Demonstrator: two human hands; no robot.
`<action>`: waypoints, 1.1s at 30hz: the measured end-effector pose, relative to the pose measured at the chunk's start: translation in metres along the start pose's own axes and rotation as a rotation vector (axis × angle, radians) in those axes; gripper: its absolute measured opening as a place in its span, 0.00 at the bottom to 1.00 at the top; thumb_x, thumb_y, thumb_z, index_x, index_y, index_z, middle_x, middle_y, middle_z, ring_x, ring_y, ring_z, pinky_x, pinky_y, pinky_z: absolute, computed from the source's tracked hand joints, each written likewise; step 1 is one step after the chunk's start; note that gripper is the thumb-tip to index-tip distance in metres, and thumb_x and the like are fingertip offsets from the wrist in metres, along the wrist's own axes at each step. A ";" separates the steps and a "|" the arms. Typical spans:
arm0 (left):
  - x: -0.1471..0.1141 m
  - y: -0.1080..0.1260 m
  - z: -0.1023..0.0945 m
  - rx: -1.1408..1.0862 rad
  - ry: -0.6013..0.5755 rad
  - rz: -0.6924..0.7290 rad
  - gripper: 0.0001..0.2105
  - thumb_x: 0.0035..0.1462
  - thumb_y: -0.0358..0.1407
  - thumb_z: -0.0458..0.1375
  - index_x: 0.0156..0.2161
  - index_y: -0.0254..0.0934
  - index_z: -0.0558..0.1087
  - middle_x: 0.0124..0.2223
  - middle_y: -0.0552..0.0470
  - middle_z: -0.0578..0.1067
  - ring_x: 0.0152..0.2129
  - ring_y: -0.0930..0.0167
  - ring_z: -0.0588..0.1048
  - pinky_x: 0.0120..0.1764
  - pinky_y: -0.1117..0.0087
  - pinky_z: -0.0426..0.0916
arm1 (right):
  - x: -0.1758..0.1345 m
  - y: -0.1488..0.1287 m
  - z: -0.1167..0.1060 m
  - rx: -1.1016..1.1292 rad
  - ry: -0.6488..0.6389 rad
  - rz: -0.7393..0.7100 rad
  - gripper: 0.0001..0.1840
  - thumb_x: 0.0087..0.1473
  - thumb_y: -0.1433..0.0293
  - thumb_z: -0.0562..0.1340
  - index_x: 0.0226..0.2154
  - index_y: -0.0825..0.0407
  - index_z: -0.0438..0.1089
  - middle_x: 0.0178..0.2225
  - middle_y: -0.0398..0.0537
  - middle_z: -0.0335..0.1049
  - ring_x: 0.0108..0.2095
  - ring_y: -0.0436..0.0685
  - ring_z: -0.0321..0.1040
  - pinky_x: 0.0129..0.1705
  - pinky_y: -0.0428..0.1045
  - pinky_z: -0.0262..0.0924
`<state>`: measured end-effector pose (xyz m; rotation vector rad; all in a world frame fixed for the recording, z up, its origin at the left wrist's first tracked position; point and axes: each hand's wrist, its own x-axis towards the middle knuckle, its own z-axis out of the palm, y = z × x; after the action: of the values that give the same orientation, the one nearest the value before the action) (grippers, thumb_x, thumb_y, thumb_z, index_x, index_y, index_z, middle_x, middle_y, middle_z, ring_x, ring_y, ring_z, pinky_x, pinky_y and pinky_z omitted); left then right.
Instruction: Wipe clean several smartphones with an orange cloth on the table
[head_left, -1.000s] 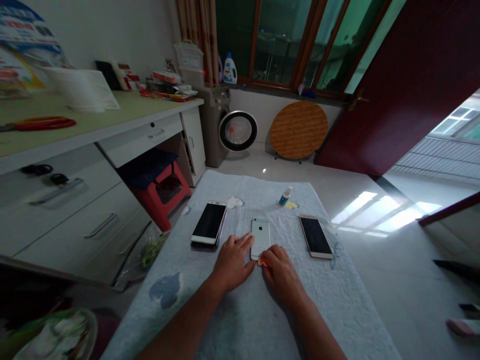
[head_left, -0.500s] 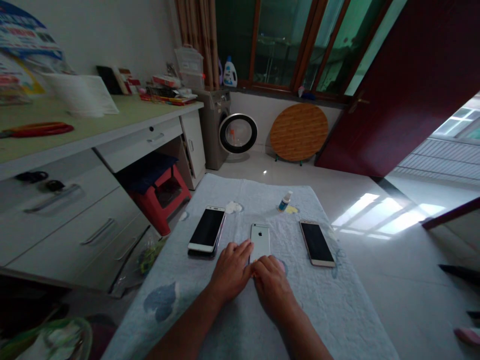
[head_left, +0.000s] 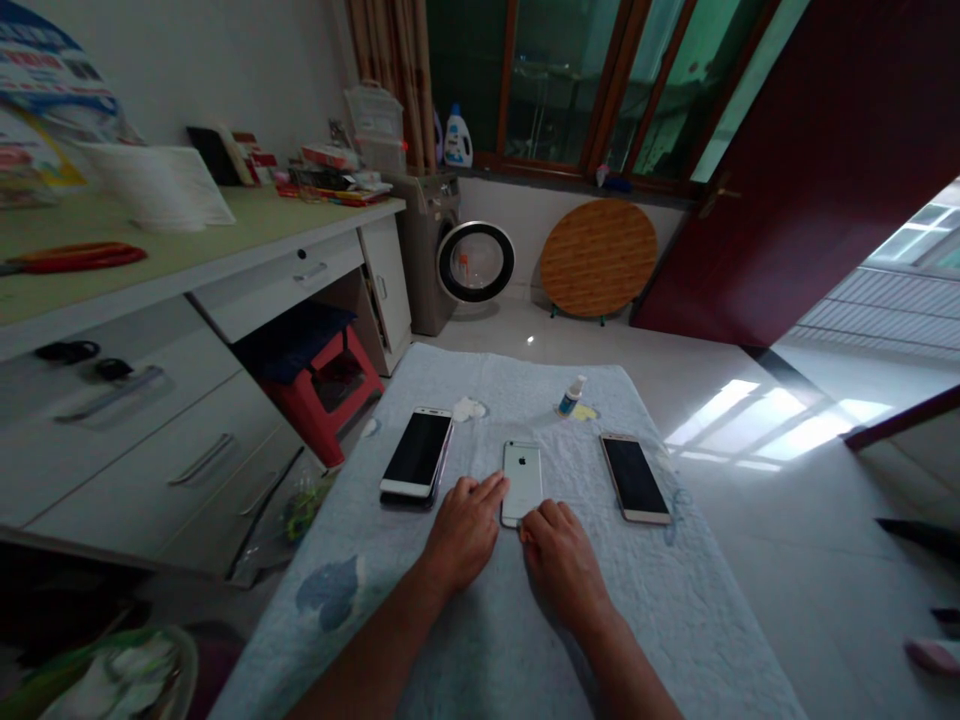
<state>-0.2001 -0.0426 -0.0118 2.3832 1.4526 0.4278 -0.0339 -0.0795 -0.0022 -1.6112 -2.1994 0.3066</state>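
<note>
A silver smartphone [head_left: 523,472] lies back side up on the cloth-covered table, its apple logo showing. My left hand [head_left: 466,522] rests along its left edge, fingers stretched out with the tips touching the phone. At the lower right corner of the phone is my right hand [head_left: 559,550], its fingers curled together. A small orange patch shows at those fingertips, but what they hold is hidden. To the left lies a stack of phones, a white-framed one [head_left: 420,452] on top. Another phone [head_left: 635,478] with a dark screen lies to the right.
A small spray bottle [head_left: 572,396] stands toward the far side of the patterned tablecloth [head_left: 645,620]. On the left are a red stool [head_left: 330,395] and a desk with drawers [head_left: 150,440]. Beyond the table are a washing machine [head_left: 431,255] and a round wooden tabletop [head_left: 598,257].
My right hand has slid a little to the right along the phone's lower end, away from my left hand, uncovering the bottom edge. My left hand stays at the left edge.
</note>
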 end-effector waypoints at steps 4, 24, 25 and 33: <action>0.000 -0.001 0.002 0.014 0.018 -0.003 0.26 0.56 0.27 0.48 0.61 0.42 0.62 0.62 0.55 0.64 0.46 0.62 0.65 0.50 0.60 0.62 | 0.002 -0.001 0.000 -0.039 -0.025 0.013 0.09 0.55 0.80 0.57 0.29 0.52 0.68 0.32 0.47 0.66 0.35 0.55 0.58 0.37 0.48 0.50; 0.000 -0.004 0.004 0.061 0.020 0.010 0.21 0.63 0.30 0.46 0.61 0.39 0.61 0.61 0.52 0.65 0.46 0.65 0.66 0.50 0.63 0.62 | 0.000 0.004 -0.025 0.042 -0.129 0.187 0.06 0.57 0.77 0.58 0.34 0.53 0.69 0.34 0.48 0.68 0.37 0.55 0.63 0.38 0.46 0.53; 0.000 -0.004 0.004 0.059 0.024 0.014 0.21 0.63 0.30 0.47 0.61 0.40 0.61 0.62 0.52 0.65 0.47 0.65 0.66 0.50 0.63 0.61 | -0.002 0.007 -0.028 0.012 -0.164 0.218 0.06 0.57 0.77 0.57 0.34 0.53 0.70 0.34 0.49 0.68 0.37 0.55 0.63 0.38 0.46 0.53; -0.001 -0.005 0.003 0.056 0.006 0.021 0.24 0.59 0.31 0.51 0.61 0.41 0.60 0.63 0.53 0.62 0.47 0.64 0.66 0.51 0.62 0.60 | 0.004 -0.012 -0.023 0.009 -0.188 0.107 0.09 0.56 0.78 0.57 0.31 0.52 0.71 0.33 0.47 0.69 0.36 0.54 0.63 0.38 0.46 0.51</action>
<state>-0.2030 -0.0417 -0.0169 2.4452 1.4622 0.4052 -0.0352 -0.0809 0.0235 -1.7631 -2.2462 0.5175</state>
